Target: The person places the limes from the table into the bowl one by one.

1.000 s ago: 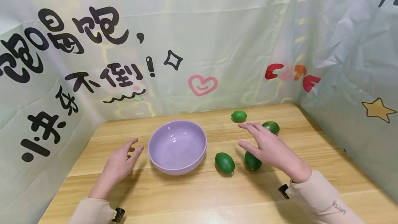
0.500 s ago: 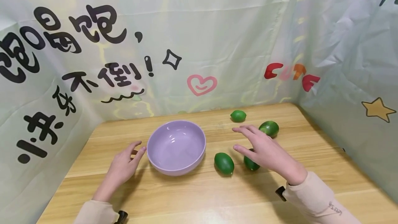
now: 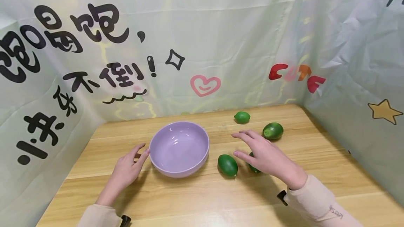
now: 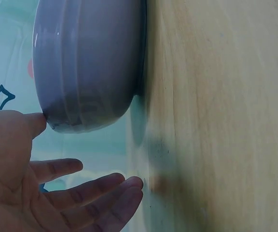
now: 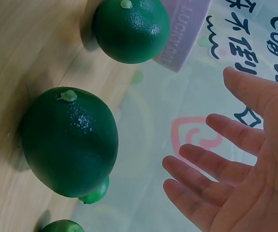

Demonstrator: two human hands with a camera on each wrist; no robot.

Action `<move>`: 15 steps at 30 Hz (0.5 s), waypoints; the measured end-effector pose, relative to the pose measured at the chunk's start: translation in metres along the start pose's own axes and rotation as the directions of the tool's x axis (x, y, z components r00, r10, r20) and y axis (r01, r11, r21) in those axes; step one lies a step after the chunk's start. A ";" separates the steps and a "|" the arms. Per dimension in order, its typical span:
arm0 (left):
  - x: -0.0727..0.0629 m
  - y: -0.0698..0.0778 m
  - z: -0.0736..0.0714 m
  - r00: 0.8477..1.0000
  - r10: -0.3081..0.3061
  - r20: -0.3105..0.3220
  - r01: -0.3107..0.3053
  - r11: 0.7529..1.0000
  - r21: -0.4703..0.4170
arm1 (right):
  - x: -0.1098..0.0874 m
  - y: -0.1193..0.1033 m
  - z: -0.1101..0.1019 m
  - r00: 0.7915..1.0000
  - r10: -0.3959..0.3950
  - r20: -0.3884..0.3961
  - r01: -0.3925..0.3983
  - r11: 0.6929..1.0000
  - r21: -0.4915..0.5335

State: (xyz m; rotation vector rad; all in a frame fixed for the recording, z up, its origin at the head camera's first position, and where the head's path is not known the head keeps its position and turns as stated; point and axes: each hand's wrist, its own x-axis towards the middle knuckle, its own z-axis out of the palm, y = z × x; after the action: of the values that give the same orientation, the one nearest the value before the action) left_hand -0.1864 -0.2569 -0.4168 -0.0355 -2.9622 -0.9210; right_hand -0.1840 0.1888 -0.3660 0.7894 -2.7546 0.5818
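A glossy lavender bowl (image 3: 178,150) stands on the wooden table in the head view, nothing inside it. At its left side my left hand (image 3: 127,167) is held with fingers loosely extended; in the left wrist view the thumb tip meets the bowl's rim (image 4: 41,104). My right hand (image 3: 268,157) hovers over the limes, fingers spread, holding nothing. A dark green lime (image 3: 227,165) lies just right of the bowl. Another lime (image 3: 253,164) is partly hidden beneath the right hand; the right wrist view shows a large lime (image 5: 70,142) beside the fingers.
Behind the right hand lies a lime (image 3: 273,131) with a paler end. A smaller, brighter lime (image 3: 242,117) sits near the table's back edge. Printed cloth (image 3: 221,45) hangs along the back and both sides of the table (image 3: 195,202).
My left hand has moved right, up to the bowl's rim. My right hand has drifted left and slightly down, uncovering the lime behind it. The bowl and limes stay in place.
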 end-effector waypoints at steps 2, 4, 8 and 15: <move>0.000 0.000 0.000 1.000 -0.003 0.000 0.003 1.000 -0.007 | 0.001 -0.001 0.001 1.000 -0.005 0.002 0.005 1.000 -0.002; 0.000 0.000 0.000 1.000 -0.013 0.007 0.013 0.999 -0.032 | 0.001 -0.001 0.002 1.000 -0.004 0.005 0.004 1.000 -0.002; 0.000 0.001 0.002 0.998 -0.046 0.034 0.050 0.990 -0.133 | 0.000 -0.003 0.006 1.000 -0.010 0.010 0.010 1.000 -0.011; 0.002 0.002 0.006 0.996 -0.056 0.068 0.072 0.962 -0.262 | 0.001 -0.006 0.015 0.999 -0.020 0.047 0.021 1.000 -0.005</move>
State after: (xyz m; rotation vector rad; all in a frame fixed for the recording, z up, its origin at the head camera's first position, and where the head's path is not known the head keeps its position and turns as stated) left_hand -0.1883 -0.2523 -0.4204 0.0261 -2.8855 -1.3421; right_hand -0.1828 0.1776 -0.3772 0.8394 -2.7858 0.5589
